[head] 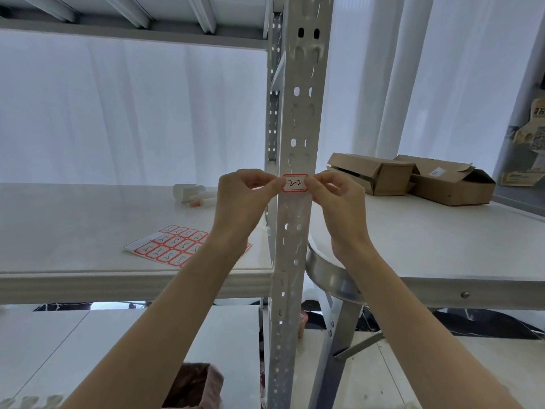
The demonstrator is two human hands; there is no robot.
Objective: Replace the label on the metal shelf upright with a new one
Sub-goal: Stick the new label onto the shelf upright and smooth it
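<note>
A small white label (295, 183) with a red border and black handwriting lies flat against the front of the grey perforated metal shelf upright (299, 113). My left hand (244, 199) pinches the label's left end between thumb and forefinger. My right hand (336, 199) pinches its right end the same way. On the white shelf board to the left lies a sheet of red-bordered labels (171, 245), partly hidden behind my left forearm.
A white bottle and small tubes (191, 193) lie at the back of the left shelf board (88, 219). Two open cardboard boxes (413, 178) sit on the table at right. A brown bag (194, 385) stands on the floor below.
</note>
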